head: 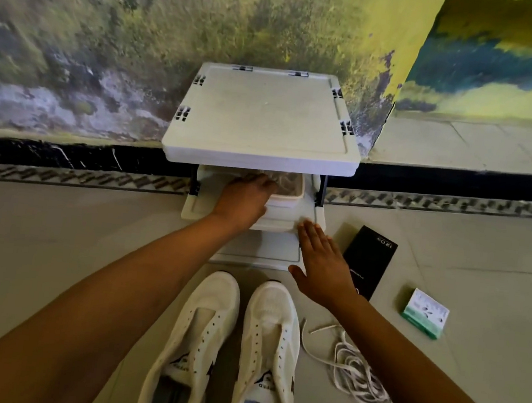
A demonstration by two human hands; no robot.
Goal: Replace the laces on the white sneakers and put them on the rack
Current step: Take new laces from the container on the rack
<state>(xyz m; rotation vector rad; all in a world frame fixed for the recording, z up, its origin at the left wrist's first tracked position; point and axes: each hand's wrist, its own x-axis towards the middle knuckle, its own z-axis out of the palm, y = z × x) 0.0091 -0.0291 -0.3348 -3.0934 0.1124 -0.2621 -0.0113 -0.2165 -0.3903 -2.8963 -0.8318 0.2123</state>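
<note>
Two white sneakers stand side by side on the floor with bare eyelets, the left sneaker (pixel 192 344) and the right sneaker (pixel 270 349), toes toward a white plastic shoe rack (pixel 263 119). A tangle of white laces (pixel 352 371) lies on the floor to their right. My left hand (pixel 245 199) reaches under the rack's top shelf and rests on the rim of a white container (pixel 286 200) sitting on a lower shelf; its fingertips are hidden. My right hand (pixel 323 263) hovers flat, fingers straight, beside the rack's lower right corner, holding nothing.
A black box (pixel 371 261) lies on the floor right of my right hand. A small green and white box (pixel 425 313) sits farther right. The rack stands against a stained wall with a black skirting strip. Pale floor tiles spread to both sides.
</note>
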